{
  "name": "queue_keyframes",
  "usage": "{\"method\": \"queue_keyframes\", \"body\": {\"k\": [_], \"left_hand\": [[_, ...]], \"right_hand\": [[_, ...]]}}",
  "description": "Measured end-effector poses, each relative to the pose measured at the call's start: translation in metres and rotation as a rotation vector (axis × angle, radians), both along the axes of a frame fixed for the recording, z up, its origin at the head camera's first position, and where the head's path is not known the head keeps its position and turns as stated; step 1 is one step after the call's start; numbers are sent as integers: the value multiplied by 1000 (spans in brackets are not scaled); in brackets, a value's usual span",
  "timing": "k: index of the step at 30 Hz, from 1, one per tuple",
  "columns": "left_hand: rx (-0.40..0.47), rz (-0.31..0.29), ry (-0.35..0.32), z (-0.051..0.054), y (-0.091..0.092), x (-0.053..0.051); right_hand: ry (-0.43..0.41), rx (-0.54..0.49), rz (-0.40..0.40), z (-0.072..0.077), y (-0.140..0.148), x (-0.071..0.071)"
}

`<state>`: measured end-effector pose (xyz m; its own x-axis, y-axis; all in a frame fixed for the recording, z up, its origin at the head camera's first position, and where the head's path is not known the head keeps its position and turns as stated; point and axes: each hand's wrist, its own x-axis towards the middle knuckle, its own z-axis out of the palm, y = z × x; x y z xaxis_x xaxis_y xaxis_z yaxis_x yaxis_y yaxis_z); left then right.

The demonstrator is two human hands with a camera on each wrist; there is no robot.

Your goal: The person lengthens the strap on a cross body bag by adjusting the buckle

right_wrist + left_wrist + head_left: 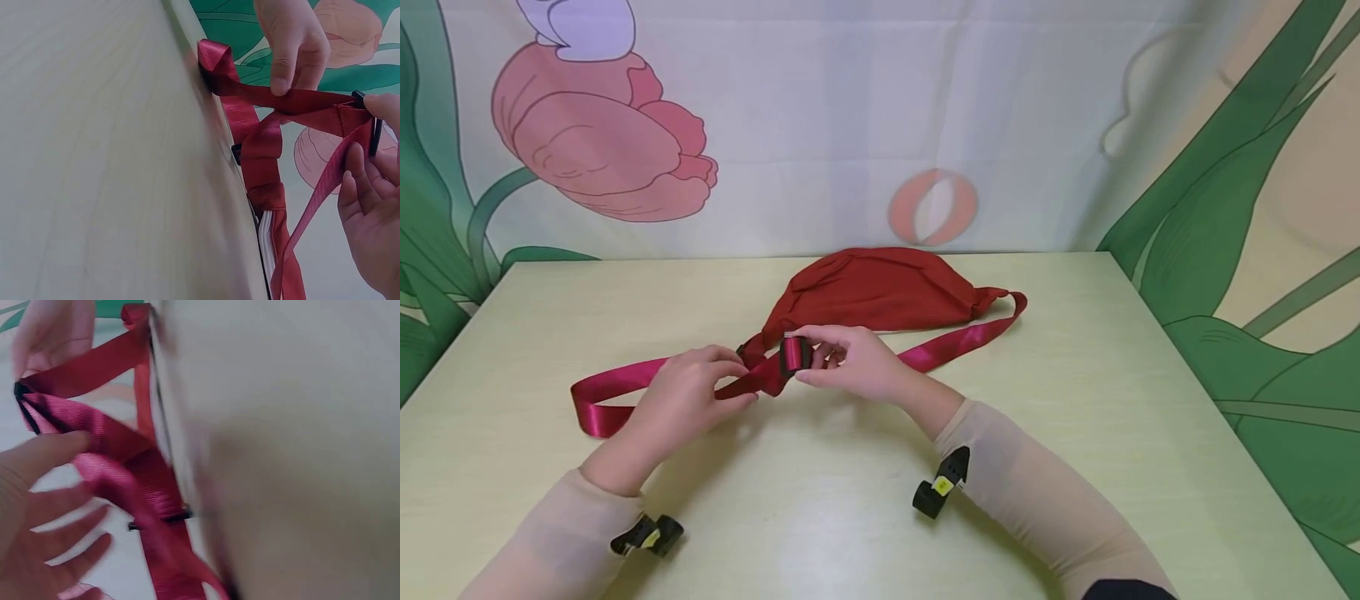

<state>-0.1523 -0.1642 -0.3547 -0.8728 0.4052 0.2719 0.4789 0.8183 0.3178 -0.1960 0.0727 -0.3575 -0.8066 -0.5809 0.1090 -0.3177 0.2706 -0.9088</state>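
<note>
A dark red waist bag [880, 287] lies at the table's far edge with its glossy strap [951, 343] looping to both sides. My right hand [865, 362] pinches the black buckle [795, 354], through which the strap is threaded; the right wrist view shows thumb and fingers of that hand [375, 206] around it. Beside the buckle, my left hand [688, 400] has its thumb against the strap, its fingers spread and loosely bent. In the left wrist view the left thumb touches the strap [106, 472]. A black slider [237, 154] sits lower on the webbing.
The pale wooden table [820, 517] spans the view beneath both forearms. Behind it hangs a white cloth [820, 108] printed with a pink flower and green leaves. A strap loop [598, 408] extends left past my left hand. Small black devices are worn at both wrists.
</note>
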Motion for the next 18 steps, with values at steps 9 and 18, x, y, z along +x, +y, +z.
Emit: {"method": "queue_keyframes", "body": {"k": [9,18], "left_hand": [[253,-86,-156,14,30,7],[393,-94,-205,4,32,1]], "right_hand": [[135,35,68,-6,-3,3],[39,44,63,-4,1,2]]}}
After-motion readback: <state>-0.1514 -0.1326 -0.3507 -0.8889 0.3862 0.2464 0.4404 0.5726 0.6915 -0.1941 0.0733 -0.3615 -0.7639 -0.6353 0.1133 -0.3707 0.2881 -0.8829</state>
